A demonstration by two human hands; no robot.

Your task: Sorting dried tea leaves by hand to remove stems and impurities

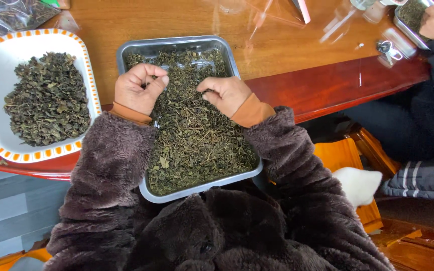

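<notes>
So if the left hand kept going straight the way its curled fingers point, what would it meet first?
Probably the right hand. The left hand is curled with its fingers aimed across the metal tray, over the dried tea leaves. Only a narrow gap of leaves separates the hands, though their relative height is unclear.

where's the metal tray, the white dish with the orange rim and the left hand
metal tray [177, 42]: head view, bare far rim
white dish [1, 60]: head view, bare white inside, left part
left hand [137, 90]: head view, back of the hand

Dull green dried leaves [197, 130] fill a silver-grey metal tray [177, 43] under both hands. Beside the left hand [139, 88], a white dish [6, 55] has an orange-checked rim. Sleeves [106, 165] are brown, cuffs [251, 111] orange.
</notes>
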